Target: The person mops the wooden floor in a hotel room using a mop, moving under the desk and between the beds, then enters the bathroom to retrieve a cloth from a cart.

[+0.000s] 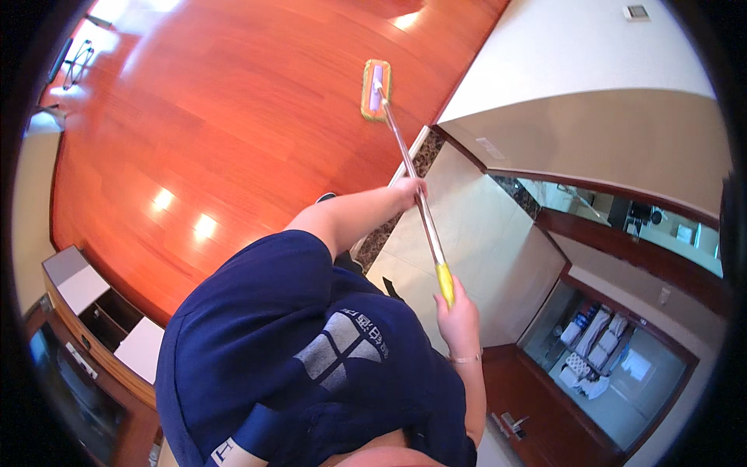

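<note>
A flat mop runs from near my body out over the reddish wooden floor (233, 117). My left hand (411, 192) grips the metal mop pole (429, 225) about midway. My right hand (458, 312) is closed around the yellow handle grip (444, 280) at the near end. At the far end, the rectangular mop head (376, 90), with a yellowish fringed pad and a purple plate, lies flat on the wood. The pole crosses above a dark stone threshold strip (429, 149) and pale floor tiles (449, 181).
A beige wall (583, 128) rises on the right, beside a dark wooden door (543, 403) with a metal handle and a glass panel showing folded cloths. At lower left stands a cabinet (76, 280) with open compartments. A dark metal stand (79, 64) is at upper left.
</note>
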Motion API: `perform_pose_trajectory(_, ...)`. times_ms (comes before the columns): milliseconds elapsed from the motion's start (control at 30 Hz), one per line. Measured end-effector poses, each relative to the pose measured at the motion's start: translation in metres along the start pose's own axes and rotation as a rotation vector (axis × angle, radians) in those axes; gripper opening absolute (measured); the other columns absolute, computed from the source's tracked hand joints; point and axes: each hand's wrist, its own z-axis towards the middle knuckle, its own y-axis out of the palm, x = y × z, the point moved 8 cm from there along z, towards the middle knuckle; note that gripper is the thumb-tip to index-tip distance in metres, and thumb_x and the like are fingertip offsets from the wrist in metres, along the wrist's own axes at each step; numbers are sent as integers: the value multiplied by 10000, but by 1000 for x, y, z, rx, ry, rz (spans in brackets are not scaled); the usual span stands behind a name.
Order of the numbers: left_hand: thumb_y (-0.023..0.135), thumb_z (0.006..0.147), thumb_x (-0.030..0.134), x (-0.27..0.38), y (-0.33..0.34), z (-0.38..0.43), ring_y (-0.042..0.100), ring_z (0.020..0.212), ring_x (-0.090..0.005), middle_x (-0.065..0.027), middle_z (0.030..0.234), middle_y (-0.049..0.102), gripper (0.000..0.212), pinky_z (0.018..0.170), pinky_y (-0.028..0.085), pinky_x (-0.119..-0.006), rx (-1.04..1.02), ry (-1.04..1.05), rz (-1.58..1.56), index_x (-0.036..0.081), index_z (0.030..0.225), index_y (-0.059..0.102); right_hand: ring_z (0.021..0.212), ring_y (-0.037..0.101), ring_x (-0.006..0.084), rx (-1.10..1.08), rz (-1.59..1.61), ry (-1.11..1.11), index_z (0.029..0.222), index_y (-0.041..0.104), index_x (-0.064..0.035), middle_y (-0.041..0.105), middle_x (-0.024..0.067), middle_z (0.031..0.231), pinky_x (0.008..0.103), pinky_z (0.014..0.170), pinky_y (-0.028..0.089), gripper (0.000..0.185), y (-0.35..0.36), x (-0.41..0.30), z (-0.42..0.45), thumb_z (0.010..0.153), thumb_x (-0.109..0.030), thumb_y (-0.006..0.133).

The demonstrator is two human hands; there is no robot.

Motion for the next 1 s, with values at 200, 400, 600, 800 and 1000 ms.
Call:
perform_pose_trajectory(200, 522, 778, 71, 151, -55, 1, 470, 455, -175, -53, 534, 465, 74, 415, 420, -305, -60, 248, -437, 50, 740, 462, 677, 568, 374, -176, -188, -199, 1045, 387, -23, 580, 205, 717, 448, 612, 445, 346, 39, -125, 131, 785, -219, 503)
perform_pose_trajectory(400, 492, 806, 106, 199, -149, -43, 505, 520, -137, -69, 664, 522, 97, 441, 441, -249, 410, 375, -16, 25, 849, 460, 671, 595, 282, -211, -480, -440, 1221, 318, -6, 567, 153, 797, 380, 596, 474, 452, 87, -160, 152, 797, -116, 429)
perform_pose_trajectory(600, 494, 781, 221, 148, -276, -32, 531, 496, -142, -57, 614, 531, 194, 407, 454, -263, 699, 201, 555, 43, 705, 477, 646, 560, 275, -140, -248, -606, 1181, 433, -185, 521, 104, 760, 379, 544, 458, 425, 52, -113, 94, 763, -113, 473)
perform_pose_trajectory(800, 406, 820, 263, 36, -207, -61, 584, 612, -159, -78, 716, 586, 247, 474, 496, -251, 460, 18, 300, 39, 768, 495, 578, 548, 223, -27, 286, -437, 910, 616, -141, 567, 91, 670, 309, 520, 434, 260, 7, 6, 46, 660, -173, 676)
perform_pose_trajectory(1000, 374, 847, 362, -113, -47, -60, 563, 716, -163, -76, 803, 582, 353, 661, 489, -299, 77, -224, 466, 45, 824, 527, 592, 511, 72, 390, 580, -238, 789, 605, -45, 587, 25, 682, 210, 519, 404, 126, -65, 161, -55, 687, -80, 671)
